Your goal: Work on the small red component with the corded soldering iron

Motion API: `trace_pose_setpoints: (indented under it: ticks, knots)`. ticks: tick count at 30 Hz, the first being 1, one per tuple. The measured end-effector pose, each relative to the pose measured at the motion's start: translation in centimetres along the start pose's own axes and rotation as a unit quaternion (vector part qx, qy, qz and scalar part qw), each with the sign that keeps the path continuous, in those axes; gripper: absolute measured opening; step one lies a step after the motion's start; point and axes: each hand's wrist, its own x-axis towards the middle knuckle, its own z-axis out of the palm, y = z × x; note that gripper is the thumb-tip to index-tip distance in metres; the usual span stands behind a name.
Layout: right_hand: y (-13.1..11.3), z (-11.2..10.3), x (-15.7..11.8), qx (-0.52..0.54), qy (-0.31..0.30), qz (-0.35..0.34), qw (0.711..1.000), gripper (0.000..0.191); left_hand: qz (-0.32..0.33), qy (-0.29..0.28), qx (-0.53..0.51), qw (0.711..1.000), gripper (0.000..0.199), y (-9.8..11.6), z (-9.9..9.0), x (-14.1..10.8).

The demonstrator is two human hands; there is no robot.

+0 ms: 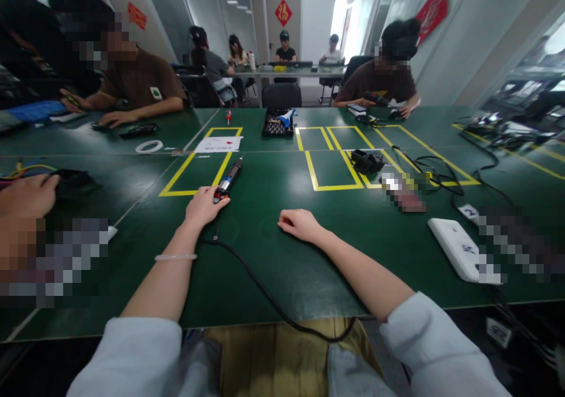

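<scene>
My left hand (203, 206) is closed around the rear end of a dark electric screwdriver (230, 177), which lies on the green table (265, 279) with its tip pointing away from me. From its rear a black cable (251, 270) runs across the table and over the front edge. My right hand (300, 224) rests on the table to the right, its fingers curled in, with nothing seen in it. Beyond my left hand, a white paper (218, 144) lies across a yellow tape outline.
A black tray of small parts (278, 127) sits at the far middle. Right of centre is a black device (367, 160), then a white power bank (459, 250) and tangled cables. A neighbour's hand (29, 194) shows at far left; people sit opposite.
</scene>
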Motion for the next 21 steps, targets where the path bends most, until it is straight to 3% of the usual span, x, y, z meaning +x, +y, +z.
trace_pose_setpoints:
  ticks: [11,17,21]
  knots:
    - [0.0,-0.1,0.0,0.008,0.006,-0.004,1.0,0.012,-0.232,0.055,0.022,0.971,0.072,-6.9,-2.0,0.0]
    - [0.1,0.0,0.0,0.011,0.004,0.0,1.0,0.012,-0.253,0.139,-0.011,0.957,0.056,-7.9,-2.1,-0.5]
    - [0.1,0.0,0.0,0.009,0.003,0.0,1.0,0.012,-0.23,0.141,-0.025,0.963,0.036,-7.5,-2.1,-0.7]
